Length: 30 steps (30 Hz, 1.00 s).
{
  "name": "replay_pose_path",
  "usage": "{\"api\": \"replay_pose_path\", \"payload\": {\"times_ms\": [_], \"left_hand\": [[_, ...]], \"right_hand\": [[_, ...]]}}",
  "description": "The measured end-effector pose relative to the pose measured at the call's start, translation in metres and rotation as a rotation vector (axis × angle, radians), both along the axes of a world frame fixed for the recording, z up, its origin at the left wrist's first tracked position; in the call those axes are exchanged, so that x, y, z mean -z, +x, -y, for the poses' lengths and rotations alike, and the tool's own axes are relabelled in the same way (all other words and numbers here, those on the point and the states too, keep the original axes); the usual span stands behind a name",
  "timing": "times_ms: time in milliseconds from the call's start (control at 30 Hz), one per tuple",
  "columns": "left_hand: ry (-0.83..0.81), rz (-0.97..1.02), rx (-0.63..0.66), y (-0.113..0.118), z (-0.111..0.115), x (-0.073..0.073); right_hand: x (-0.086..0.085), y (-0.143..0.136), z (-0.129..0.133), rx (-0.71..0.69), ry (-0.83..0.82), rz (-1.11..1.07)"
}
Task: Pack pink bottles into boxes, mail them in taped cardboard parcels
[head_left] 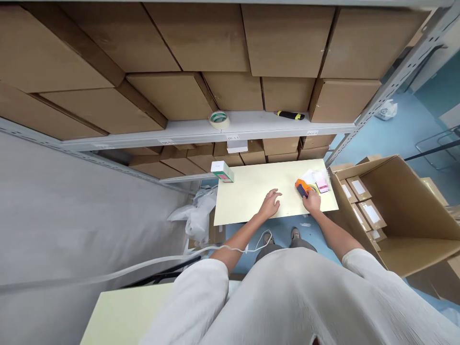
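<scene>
Over the middle of the cream tabletop [244,194], my left hand [270,204] has its fingers apart and holds nothing. My right hand [312,201] is closed on an orange and dark tape dispenser [302,187] near the table's right end. Beside the dispenser lie a yellow tape roll [315,188], a pink item [322,185] and some white papers [312,175]. A small white and green box [223,171] stands at the table's back left corner, away from both hands.
A shelf [251,125] with brown cartons spans the back, bearing a tape roll [219,120] and a yellow-black cutter [290,115]. At right, a large open carton [413,206] holds small boxes. A white cable [158,260] crosses my left forearm. Plastic bags [197,213] lie left.
</scene>
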State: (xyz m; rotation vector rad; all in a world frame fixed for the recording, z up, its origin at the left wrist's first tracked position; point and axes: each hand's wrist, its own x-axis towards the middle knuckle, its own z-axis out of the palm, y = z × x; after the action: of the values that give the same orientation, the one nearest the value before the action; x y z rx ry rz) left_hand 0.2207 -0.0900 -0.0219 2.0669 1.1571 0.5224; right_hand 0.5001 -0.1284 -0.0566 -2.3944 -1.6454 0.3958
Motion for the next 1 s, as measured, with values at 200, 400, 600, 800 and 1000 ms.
{"api": "replay_pose_path", "payload": {"times_ms": [200, 400, 600, 800, 1000], "left_hand": [[-0.037, -0.026, -0.064, 0.037, 0.014, 0.012], [-0.1, -0.057, -0.143, 0.065, 0.026, 0.03], [-0.11, -0.062, -0.2, 0.081, 0.037, 0.032], [-0.106, -0.052, -0.249, 0.079, 0.045, 0.026], [-0.065, -0.031, -0.312, 0.063, 0.065, 0.022]], "right_hand": [[0.023, 0.018, -0.035, -0.106, 0.064, -0.029], [0.042, 0.038, -0.041, -0.237, -0.058, -0.031], [0.05, 0.047, -0.038, -0.293, -0.018, -0.066], [0.03, 0.045, -0.031, -0.358, 0.077, -0.019], [0.002, 0.018, -0.018, -0.513, 0.124, -0.065]]}}
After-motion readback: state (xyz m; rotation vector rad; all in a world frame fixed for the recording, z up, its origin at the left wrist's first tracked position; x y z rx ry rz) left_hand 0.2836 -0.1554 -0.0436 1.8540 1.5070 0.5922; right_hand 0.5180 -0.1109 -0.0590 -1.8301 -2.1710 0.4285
